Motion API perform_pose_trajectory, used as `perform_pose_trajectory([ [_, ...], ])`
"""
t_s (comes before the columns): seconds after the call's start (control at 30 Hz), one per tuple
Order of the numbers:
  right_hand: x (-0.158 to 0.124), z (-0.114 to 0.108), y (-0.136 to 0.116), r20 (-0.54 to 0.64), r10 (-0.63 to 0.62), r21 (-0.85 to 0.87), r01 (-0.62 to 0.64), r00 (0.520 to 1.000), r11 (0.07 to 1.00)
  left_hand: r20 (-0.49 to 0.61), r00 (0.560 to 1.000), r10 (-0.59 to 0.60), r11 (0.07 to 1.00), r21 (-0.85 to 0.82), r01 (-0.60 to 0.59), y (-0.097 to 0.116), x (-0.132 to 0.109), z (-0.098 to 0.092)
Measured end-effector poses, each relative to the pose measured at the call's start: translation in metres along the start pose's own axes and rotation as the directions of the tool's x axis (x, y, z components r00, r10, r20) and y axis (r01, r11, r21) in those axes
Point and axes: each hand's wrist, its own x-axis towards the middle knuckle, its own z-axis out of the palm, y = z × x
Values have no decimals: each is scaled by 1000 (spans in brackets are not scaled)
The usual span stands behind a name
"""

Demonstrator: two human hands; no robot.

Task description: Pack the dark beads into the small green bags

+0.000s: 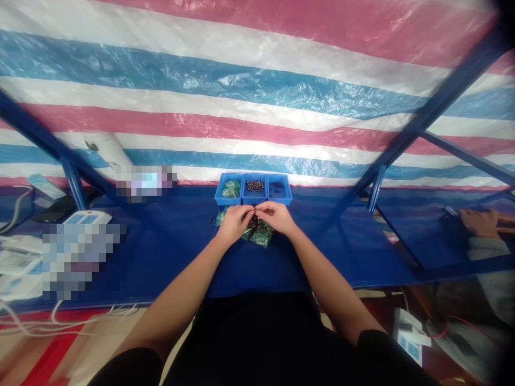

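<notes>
My left hand [234, 222] and my right hand [277, 217] meet just in front of three blue bins, fingertips pinched close together. Between them is a small dark piece, too tiny to make out. Under and between the hands lie green packets [261, 234], which look like small circuit boards or bagged parts, with dark and coppery bits among them. The left bin [228, 201] has pale green packets in it. Small metallic pieces [255, 185] fill the middle bin, and dark pieces [277, 188] lie in the right one.
A striped plastic sheet [241, 118] hangs behind the blue table [169, 257]. Blue metal frame bars [376, 187] rise on both sides. White power strips [86, 217] with cables sit at the left. At the far right, another person's hand [478, 221] rests over a neighbouring table.
</notes>
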Motion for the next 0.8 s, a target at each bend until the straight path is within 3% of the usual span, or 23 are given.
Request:
perform_pose_trajectory([
  [0.2, -1, 1, -3, 14, 9, 4, -9, 1000, 1000, 45, 999, -23, 1000, 2, 23, 1, 1, -2],
  [0.8, -1, 0, -2, -8, -10, -17, 10, 1000, 1000, 3, 1000, 16, 1000, -1, -16, 2, 1, -2],
])
